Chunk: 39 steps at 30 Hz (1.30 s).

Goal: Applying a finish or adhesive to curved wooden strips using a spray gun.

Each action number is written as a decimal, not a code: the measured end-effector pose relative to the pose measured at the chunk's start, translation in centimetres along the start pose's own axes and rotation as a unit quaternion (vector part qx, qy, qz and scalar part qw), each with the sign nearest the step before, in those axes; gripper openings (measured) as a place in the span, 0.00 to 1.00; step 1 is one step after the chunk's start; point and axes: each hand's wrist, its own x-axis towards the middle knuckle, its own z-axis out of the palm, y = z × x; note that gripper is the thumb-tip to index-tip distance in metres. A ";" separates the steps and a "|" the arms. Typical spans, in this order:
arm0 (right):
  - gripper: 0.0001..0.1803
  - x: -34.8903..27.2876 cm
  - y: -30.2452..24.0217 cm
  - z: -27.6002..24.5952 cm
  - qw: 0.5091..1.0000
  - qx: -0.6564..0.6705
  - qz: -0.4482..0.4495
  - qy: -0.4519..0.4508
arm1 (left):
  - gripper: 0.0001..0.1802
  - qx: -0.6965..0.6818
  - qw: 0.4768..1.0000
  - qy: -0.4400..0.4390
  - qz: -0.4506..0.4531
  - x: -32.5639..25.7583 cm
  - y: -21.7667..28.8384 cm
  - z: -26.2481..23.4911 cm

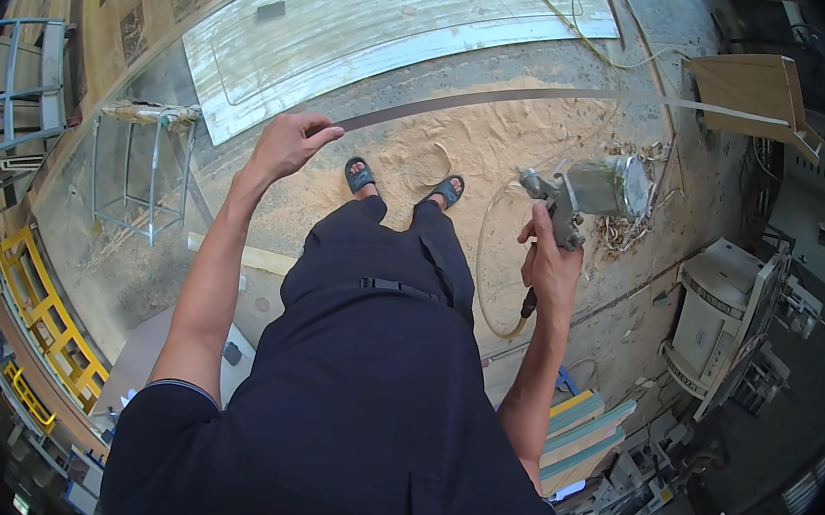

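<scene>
Start with stool (151, 113) at 10 o'clock; keep elbow clear of that. Also at 10, closer in: pinching near end of strip (510, 96) in left hand (289, 144), thumb and fingers together on the tip. Find strip running from 11 through 12 to 2; grey-brown near the hand, paler further out. Keep that pinch small, pull evenly, just enough to lose sag and twist. No yanking.

See panel (354, 50) beyond, 11 to 12, lying flat. Avoid dragging strip over that. Plant sandals (360, 181), at 11 and 1; avoid shuffling in sawdust (484, 149), likely to throw dust up.

Watch hose (512, 334) at 4, looping below the grip. Leave slack, keep off feet and strip.

At 3, right hand (550, 264): clamped round handle of gun (566, 213), index finger up near the front. Can't tell trigger pressed or free. Holding gun towards 2, apart from strip, with cup (606, 185) on the outer side. Best to keep wrist straight against likely cup weight, same gap along the run, even pace.

Further out at 2, spot box (748, 82) at strip's pale end. Can't tell the fixing there; check before adding tension. Stay clear of machine (713, 314) at 3.
</scene>
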 end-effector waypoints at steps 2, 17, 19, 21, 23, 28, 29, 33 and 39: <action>0.20 -0.9 -0.3 1.2 0.999 0.008 0.000 -0.041 | 0.22 -0.005 1.000 -0.004 0.015 0.1 0.1 0.2; 0.21 -2.9 -2.3 5.8 0.993 -0.032 -0.046 -0.103 | 0.21 -0.007 1.000 -0.002 0.020 0.9 -0.5 0.1; 0.22 -2.8 -2.2 5.8 0.994 -0.046 -0.046 -0.084 | 0.21 -0.003 1.000 -0.001 0.023 0.9 -0.6 0.2; 0.23 -2.6 -2.2 6.1 0.995 -0.053 -0.088 -0.003 | 0.21 0.003 1.000 -0.001 0.028 1.1 -0.6 0.0; 0.23 -2.5 -2.3 6.0 0.995 -0.064 -0.078 0.005 | 0.21 0.007 1.000 -0.013 0.023 1.2 -0.7 -0.1; 0.23 -3.1 -3.1 6.2 0.996 -0.081 0.022 -0.029 | 0.21 -0.009 1.000 -0.011 0.018 1.4 -0.7 -0.2; 0.23 -3.1 -2.8 6.4 0.996 -0.088 -0.012 -0.007 | 0.21 -0.011 1.000 -0.016 0.015 1.6 -0.7 -0.3; 0.23 -2.6 -2.5 6.9 0.992 -0.067 -0.077 0.069 | 0.21 -0.005 1.000 -0.012 0.021 1.8 -0.8 -0.6; 0.23 -3.5 -3.7 6.7 0.997 -0.063 -0.024 -0.029 | 0.21 0.007 0.999 -0.033 0.009 1.8 -0.4 -0.8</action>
